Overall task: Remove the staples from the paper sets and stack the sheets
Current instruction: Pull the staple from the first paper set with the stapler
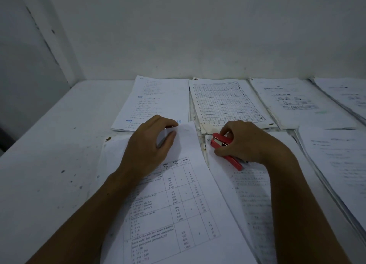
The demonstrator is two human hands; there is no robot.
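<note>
Head view: left hand (150, 143) pinches a sheet's (178, 194) top edge, right hand (243, 143) grips the red stapler (225, 150); many paper sets (229, 103) beyond both hands look unprocessed.

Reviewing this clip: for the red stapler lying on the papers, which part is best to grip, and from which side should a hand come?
Probably across the long sides of the red stapler, near its middle, coming from above and the right. It lies flat on the right paper set, slanted, its metal-nosed end pointing up-left. The right hand already holds it that way, thumb on the near side and fingers curled over the far side.
</note>
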